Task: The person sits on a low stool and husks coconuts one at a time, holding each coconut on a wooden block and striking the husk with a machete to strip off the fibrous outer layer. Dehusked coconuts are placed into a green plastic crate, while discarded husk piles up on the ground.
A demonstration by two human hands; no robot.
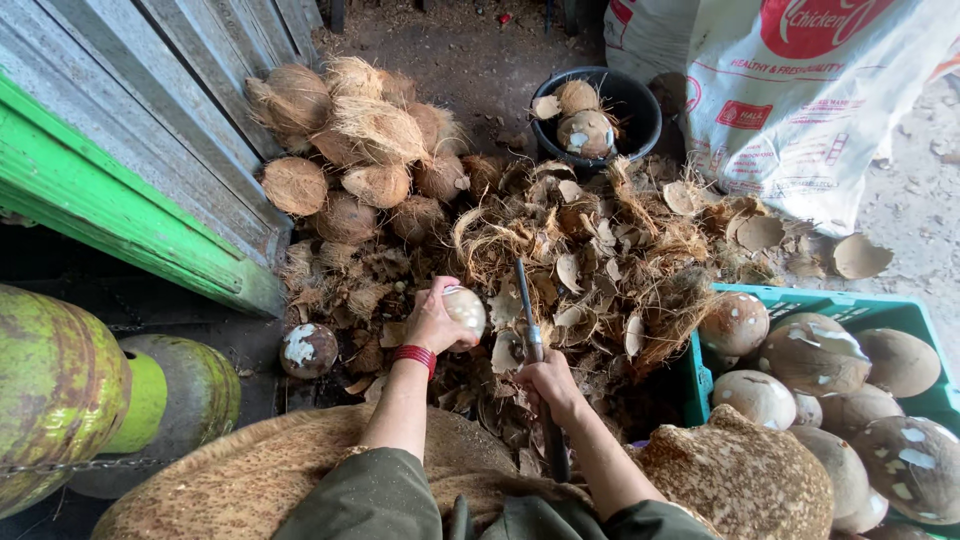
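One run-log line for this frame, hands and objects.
left hand: holds pale round peeled coconut | right hand: grips long dark metal blade | below: brown husk scrap pile | right: green plastic crate

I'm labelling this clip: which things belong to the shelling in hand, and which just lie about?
In use:
- left hand holding pale, partly peeled round coconut
- right hand gripping long dark metal blade

Lying about:
- pile of brown fibrous coconuts
- black round bucket
- green plastic crate
- rusty green gas cylinder
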